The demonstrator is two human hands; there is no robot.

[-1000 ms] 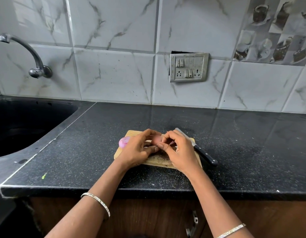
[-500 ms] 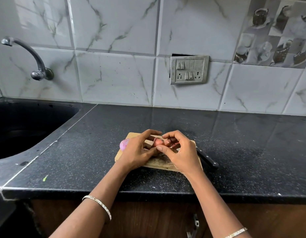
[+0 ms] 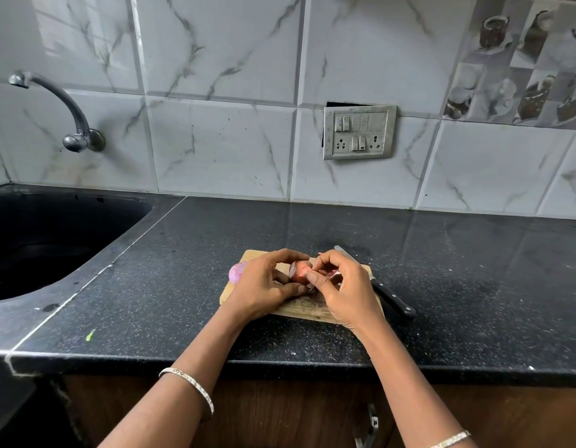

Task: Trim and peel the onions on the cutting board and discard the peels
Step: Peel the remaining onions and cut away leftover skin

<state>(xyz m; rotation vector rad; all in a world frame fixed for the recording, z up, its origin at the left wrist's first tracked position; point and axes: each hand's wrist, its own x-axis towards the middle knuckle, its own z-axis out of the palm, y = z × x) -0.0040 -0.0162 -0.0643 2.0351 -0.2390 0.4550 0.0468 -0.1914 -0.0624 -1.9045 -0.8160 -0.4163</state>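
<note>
A small wooden cutting board [image 3: 307,310] lies on the black counter. Over it my left hand [image 3: 264,286] cups a reddish onion [image 3: 300,270] with its skin still on. My right hand [image 3: 343,286] pinches the onion's skin at its right side with thumb and forefinger. A peeled, pale purple onion [image 3: 237,272] rests at the board's left edge, partly hidden behind my left hand. Some purple peel shows under my right fingers. A black-handled knife [image 3: 382,289] lies along the board's right edge.
A black sink [image 3: 53,240] is sunk into the counter at the left, with a curved tap [image 3: 70,118] above it. A switch and socket plate [image 3: 359,132] is on the tiled wall. A small green scrap [image 3: 90,335] lies near the counter's front edge.
My fingers have parted slightly, so more of the reddish onion shows between my hands. My right thumb and forefinger have shifted onto its right side. The knife and peeled onion have not moved.
</note>
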